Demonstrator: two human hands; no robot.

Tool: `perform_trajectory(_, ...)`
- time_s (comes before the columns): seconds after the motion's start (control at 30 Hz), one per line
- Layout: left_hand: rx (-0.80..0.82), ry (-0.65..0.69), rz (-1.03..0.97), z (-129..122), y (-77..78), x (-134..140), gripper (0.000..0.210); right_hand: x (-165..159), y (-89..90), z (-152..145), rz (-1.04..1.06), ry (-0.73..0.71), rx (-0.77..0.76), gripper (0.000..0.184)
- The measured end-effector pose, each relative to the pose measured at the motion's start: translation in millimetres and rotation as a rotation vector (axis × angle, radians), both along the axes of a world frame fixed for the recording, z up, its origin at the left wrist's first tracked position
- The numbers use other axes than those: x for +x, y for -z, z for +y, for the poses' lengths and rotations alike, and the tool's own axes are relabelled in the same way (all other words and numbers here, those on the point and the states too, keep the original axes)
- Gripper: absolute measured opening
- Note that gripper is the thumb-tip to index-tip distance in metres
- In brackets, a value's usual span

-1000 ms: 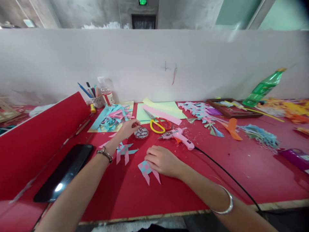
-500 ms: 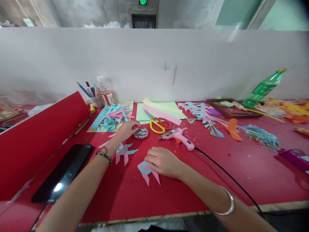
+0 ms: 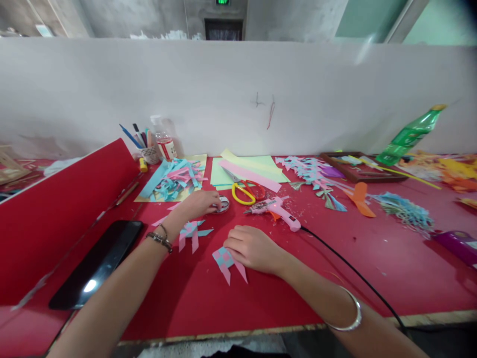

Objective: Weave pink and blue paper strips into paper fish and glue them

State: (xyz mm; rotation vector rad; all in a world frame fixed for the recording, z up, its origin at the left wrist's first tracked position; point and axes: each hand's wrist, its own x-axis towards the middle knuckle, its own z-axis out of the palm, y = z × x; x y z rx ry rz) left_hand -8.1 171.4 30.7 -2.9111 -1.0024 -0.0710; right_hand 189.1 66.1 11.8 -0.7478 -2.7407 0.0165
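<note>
My left hand [image 3: 201, 203] reaches over a small round white dish [image 3: 224, 204] with dark curved marks. Its fingertips are pressed together at the dish, and whatever they pinch is hidden. My right hand [image 3: 254, 247] rests on the table with its fingers closed on a woven pink-and-blue paper fish [image 3: 222, 257], whose pointed strips stick out toward me. Another woven paper fish [image 3: 191, 230] lies below my left wrist. Beyond my right hand lies a pink hot glue gun [image 3: 279, 213], and scissors [image 3: 244, 195] with yellow and red handles lie behind it.
Paper strips [image 3: 175, 176] are heaped at back left, before a pen cup [image 3: 150, 155] and bottle [image 3: 164, 141]. A phone [image 3: 99, 266] lies left. The gun's black cord [image 3: 354, 266] crosses rightward. A paper fish string [image 3: 307, 171], brown tray [image 3: 357, 174] and green bottle [image 3: 408, 136] stand back right.
My left hand has moved slightly right and down, from the dish's left edge to over it, covering part of it. My right hand and the paper fish have stayed put.
</note>
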Motion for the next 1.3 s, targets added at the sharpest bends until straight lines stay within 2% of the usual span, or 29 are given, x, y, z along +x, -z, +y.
perform_trajectory(0.27, -0.030, 0.030, -0.007, 6.5, 2.6, -2.0, 0.015, 0.3, -1.0, 0.8, -0.013, 0.005, 0.011, 0.023)
perform_trajectory(0.57, -0.082, 0.019, -0.059, 0.8, 2.4, 4.6, 0.017, 0.4, -4.2, 0.0, -0.026, 0.013, -0.009, 0.023)
perform_trajectory(0.93, -0.137, -0.060, -0.056, -4.6, -4.5, 12.0, 0.013, 0.5, -3.3, 0.7, -0.018, 0.004, -0.007, 0.023)
perform_trajectory(1.3, -0.209, -0.128, -0.163, 2.5, 6.6, 8.1, 0.014, 0.5, -3.6, 0.0, -0.023, 0.013, -0.021, 0.022)
